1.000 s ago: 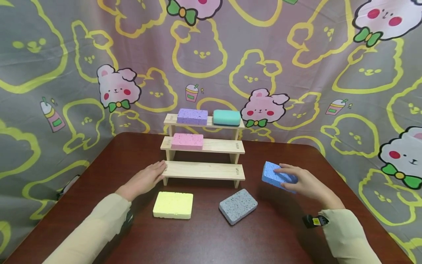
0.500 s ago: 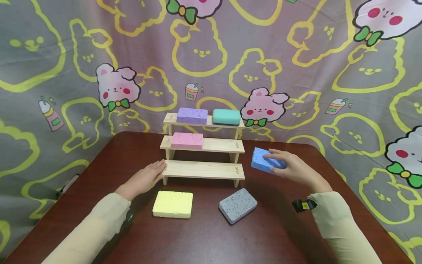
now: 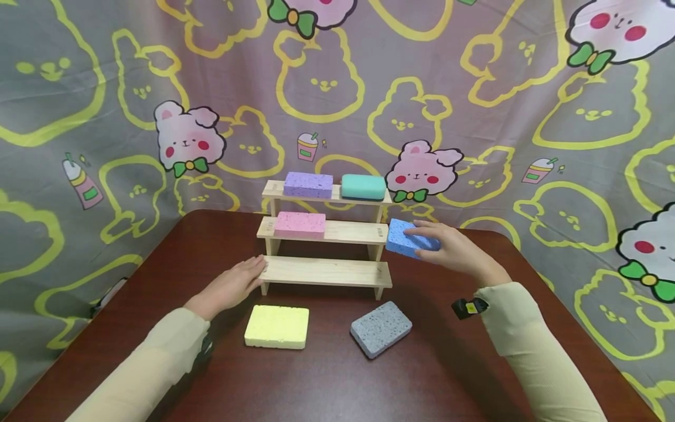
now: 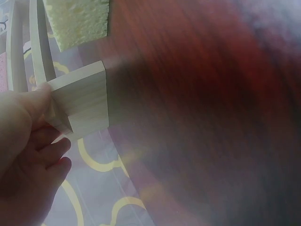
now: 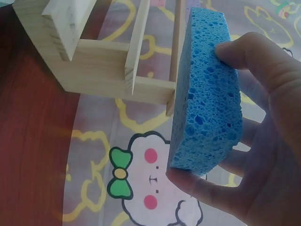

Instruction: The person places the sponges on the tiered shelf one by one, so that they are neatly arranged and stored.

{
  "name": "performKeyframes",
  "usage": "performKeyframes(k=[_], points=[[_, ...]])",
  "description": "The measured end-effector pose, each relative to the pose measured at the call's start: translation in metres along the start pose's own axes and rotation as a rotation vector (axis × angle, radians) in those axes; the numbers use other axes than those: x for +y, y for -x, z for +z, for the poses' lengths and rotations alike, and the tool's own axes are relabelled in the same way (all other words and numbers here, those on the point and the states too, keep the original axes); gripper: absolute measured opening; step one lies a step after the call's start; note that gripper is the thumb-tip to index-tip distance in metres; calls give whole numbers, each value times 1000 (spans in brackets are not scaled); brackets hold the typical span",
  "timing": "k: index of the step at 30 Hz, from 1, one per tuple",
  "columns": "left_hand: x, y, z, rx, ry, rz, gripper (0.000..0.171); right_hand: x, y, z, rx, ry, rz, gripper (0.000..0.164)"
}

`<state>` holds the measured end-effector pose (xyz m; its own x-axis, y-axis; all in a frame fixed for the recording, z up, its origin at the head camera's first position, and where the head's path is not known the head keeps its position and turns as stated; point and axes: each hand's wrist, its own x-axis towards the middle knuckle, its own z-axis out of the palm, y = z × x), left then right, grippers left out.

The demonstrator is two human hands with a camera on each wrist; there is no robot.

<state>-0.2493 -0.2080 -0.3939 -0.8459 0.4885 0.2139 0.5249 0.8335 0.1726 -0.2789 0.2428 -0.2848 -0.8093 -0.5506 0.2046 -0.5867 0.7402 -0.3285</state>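
My right hand (image 3: 459, 252) grips a blue sponge (image 3: 403, 239) by its edges, held up level with the right end of the middle step. Thumb and fingers span the porous blue sponge (image 5: 207, 94) in the right wrist view. My left hand (image 3: 232, 288) holds the left end of the lowest step of a three-tier wooden rack (image 3: 327, 271). Its thumb is at the board's edge in the left wrist view, with the fingers curled beside it. A pink sponge (image 3: 300, 225) lies on the middle step; a purple sponge (image 3: 308, 184) and a teal sponge (image 3: 364, 186) sit on top.
In front of the rack, a yellow sponge (image 3: 276, 326) lies on the dark red-brown table (image 3: 316, 387). To its right is a grey sponge (image 3: 381, 329), turned at an angle. A patterned cloth (image 3: 337, 76) hangs behind the table.
My right hand has carried the blue sponge leftward and farther back, up to the right end of the rack. The left hand and the other sponges stay where they were.
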Motion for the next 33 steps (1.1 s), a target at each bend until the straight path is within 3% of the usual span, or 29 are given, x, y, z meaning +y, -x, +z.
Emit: performKeyframes(k=[12,33], points=[[0,-1,-1,-4,4,-1,47,-10,-22,0,1,-6,-8,46],[0,0,-1,10,4,13,46,-24,-65,16,-26,-9,-107,44]])
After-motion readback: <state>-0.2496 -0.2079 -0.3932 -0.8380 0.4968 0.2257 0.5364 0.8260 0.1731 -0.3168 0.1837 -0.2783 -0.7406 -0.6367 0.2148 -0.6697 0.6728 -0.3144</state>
